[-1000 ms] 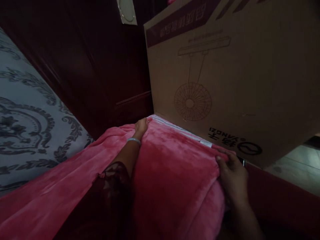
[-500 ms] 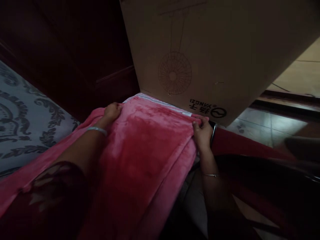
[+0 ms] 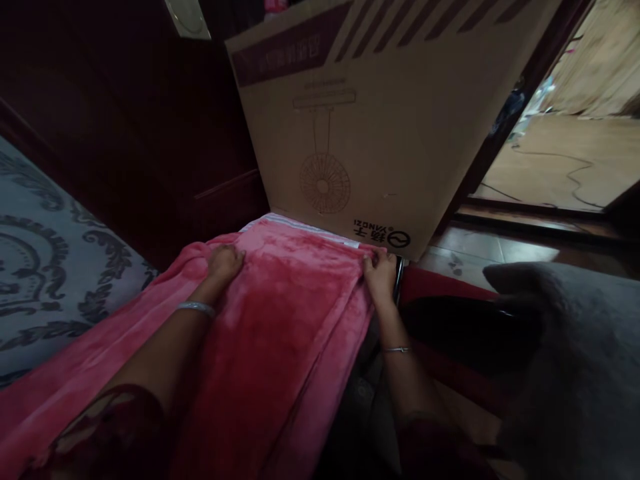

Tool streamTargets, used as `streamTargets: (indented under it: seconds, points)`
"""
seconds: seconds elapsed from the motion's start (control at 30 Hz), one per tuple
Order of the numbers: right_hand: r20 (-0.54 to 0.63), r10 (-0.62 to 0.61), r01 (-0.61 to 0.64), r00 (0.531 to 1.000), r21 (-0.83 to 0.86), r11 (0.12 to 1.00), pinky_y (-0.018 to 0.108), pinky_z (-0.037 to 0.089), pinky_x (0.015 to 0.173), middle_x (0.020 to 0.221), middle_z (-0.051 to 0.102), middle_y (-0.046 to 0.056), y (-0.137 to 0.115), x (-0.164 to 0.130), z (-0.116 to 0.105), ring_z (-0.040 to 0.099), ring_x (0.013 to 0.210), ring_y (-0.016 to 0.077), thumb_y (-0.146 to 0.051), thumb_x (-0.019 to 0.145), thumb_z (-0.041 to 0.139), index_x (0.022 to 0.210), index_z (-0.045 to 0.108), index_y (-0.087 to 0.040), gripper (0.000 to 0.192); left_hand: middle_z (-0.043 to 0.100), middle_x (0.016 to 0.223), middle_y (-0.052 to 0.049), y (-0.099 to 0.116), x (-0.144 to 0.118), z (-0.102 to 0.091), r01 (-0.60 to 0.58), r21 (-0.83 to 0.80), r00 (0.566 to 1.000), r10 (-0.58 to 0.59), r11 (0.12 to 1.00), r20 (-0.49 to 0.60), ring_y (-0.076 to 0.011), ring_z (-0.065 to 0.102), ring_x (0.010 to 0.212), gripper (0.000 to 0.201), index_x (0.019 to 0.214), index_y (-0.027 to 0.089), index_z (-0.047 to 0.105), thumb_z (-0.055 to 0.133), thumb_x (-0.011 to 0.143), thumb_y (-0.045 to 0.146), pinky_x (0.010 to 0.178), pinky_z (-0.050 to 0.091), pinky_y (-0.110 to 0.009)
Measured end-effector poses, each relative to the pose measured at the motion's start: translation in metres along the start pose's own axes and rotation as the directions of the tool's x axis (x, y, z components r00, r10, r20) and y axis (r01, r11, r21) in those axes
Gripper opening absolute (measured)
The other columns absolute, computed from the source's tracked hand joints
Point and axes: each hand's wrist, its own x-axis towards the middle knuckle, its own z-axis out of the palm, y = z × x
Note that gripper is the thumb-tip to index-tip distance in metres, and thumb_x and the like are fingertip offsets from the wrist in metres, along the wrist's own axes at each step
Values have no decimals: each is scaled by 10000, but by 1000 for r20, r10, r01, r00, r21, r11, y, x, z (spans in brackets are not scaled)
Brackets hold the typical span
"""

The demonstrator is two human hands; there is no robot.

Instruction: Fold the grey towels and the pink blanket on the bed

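Note:
A plush pink-red blanket [image 3: 280, 320] lies spread before me, its layers folded over one another and its far edge near the cardboard box. My left hand [image 3: 226, 262] rests on the blanket's upper left part, fingers curled in against the cloth. At the far right corner, my right hand [image 3: 380, 272] pinches the blanket's edge between thumb and fingers. A white tag and a striped border show along the far edge. The lower part of the blanket runs out of view toward me.
A tall cardboard box [image 3: 400, 133] with an upside-down fan drawing stands behind the blanket. Dark red door panel [image 3: 150, 120] at left, patterned wallpaper [image 3: 45, 267] beside it. On the right are a red-and-black seat [image 3: 465, 333], grey fabric [image 3: 590, 360] and a doorway with a cable on the floor.
My view has tilted up and shifted right, so more of the box, the doorway and the grey fabric show. Both hands stay at about the same places on the blanket.

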Motion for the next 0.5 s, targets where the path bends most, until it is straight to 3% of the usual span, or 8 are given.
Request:
streamTargets:
  seconds: [0.17, 0.33, 0.5]
  points:
    - [44, 47, -41, 998, -116, 992, 426, 470, 901, 971, 646, 181, -11, 12, -6, 601, 928, 291, -277, 838, 498, 927, 725, -117, 291, 652, 1252, -281, -16, 1, 6, 131, -13, 991, -131, 991, 12, -411, 589, 1194, 463, 1155, 62, 702, 418, 955, 370, 925, 503, -494]
    - [127, 76, -41, 989, -258, 965, 385, 476, 825, 946, 706, 178, -34, 24, -1, 655, 912, 283, -257, 921, 468, 1041, 727, -151, 305, 676, 1183, -293, -28, 13, 13, 166, -34, 986, -165, 986, 15, -401, 606, 1171, 504, 1109, 28, 719, 425, 950, 406, 941, 494, -456]
    - [274, 109, -30, 956, -277, 960, 354, 488, 790, 930, 741, 125, -32, 28, 0, 683, 910, 273, -341, 839, 649, 1033, 753, -199, 262, 688, 1125, -316, -34, 25, 19, 180, -82, 984, -181, 980, -4, -405, 627, 1128, 512, 1029, -5, 729, 458, 943, 421, 971, 478, -452]
